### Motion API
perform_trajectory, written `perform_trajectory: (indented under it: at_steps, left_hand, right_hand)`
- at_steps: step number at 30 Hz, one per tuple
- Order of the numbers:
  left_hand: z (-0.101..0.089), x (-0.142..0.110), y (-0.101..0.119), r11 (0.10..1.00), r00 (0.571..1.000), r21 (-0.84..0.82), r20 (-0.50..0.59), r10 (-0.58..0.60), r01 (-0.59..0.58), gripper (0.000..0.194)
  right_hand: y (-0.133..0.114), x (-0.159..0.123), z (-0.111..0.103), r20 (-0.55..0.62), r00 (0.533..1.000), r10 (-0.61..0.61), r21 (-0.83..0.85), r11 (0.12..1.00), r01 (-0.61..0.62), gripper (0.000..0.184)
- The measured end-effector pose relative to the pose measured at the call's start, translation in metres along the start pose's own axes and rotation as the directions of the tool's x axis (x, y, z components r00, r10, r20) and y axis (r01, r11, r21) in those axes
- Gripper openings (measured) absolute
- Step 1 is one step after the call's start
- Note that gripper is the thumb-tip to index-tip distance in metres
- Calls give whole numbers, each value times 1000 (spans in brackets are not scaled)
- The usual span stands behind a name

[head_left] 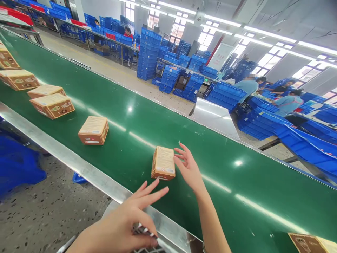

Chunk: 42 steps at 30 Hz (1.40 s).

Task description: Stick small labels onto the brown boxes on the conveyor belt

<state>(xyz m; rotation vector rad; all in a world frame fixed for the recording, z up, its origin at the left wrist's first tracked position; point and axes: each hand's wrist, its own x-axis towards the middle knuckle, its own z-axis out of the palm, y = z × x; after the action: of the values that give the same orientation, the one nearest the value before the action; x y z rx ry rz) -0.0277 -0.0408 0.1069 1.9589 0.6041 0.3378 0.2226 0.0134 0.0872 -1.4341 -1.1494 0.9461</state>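
A small tan carton (pixel 163 163) lies on the green conveyor belt (pixel 147 116) just ahead of me. My right hand (pixel 188 169) reaches over the belt with fingers spread, its fingertips at the carton's right side. My left hand (pixel 123 225) hovers over the belt's metal edge rail (pixel 65 156). Its thumb and lower fingers pinch a dark patterned object (pixel 146 234) that I cannot make out, while its upper fingers point toward the carton.
More tan cartons lie up the belt to the left, the nearest (pixel 93 130), then two side by side (pixel 52 105). Another carton (pixel 308 243) shows at the bottom right. Stacks of blue crates (pixel 149 54) and seated workers (pixel 247 86) fill the space beyond.
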Motion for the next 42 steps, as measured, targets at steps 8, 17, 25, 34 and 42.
perform_trajectory:
  at_steps: [8,17,25,34,42]
  left_hand:
    - [-15,46,-16,992,988,62,-105,115,-109,11]
    - [-3,60,-7,996,989,-14,-118,88,-90,20]
    - [5,68,0,995,995,-57,-64,77,-80,21]
    - [17,76,5,990,997,-116,-24,76,-78,22]
    - [18,48,7,979,991,-203,-134,-10,-18,15]
  right_hand:
    - [-6,-15,-5,-66,973,221,155,966,-209,52]
    - [-18,-20,-19,-92,945,313,111,947,-303,49]
    - [-21,-31,-21,-245,945,217,-69,968,-241,45]
    - [-18,-38,-25,-458,889,26,-327,925,-195,51]
    - [-41,-91,-43,-135,932,-337,-530,819,219,22]
